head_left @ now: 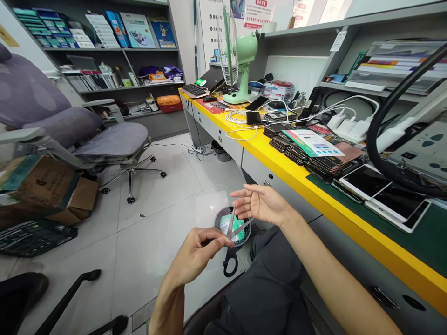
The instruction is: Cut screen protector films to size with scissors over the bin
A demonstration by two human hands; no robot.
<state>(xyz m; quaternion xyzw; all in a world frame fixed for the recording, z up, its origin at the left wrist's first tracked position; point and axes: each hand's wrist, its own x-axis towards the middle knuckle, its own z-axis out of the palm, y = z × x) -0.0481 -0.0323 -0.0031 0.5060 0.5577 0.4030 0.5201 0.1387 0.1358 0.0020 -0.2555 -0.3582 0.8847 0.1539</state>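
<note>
Over my lap, my left hand (195,253) pinches a pair of scissors (230,255) near its pivot between thumb and fingers. The black handle hangs down and the two metal blades point up, spread apart. My right hand (260,203) is beside the blades, palm turned inward with its fingers stretched out. Its fingertips are close to the blade tips; whether they touch cannot be made out. Behind the scissors, a faint see-through sheet (209,203) seems to show against the floor. Below the hands stands a round bin (217,218) with green and white packaging inside.
A yellow-edged workbench (293,179) runs along the right, holding stacks of phone parts (296,153), white tablets (398,200), cables and a green fan (240,70). On the left are an office chair (111,139) and cardboard boxes (45,186). Shelves (108,88) stand behind.
</note>
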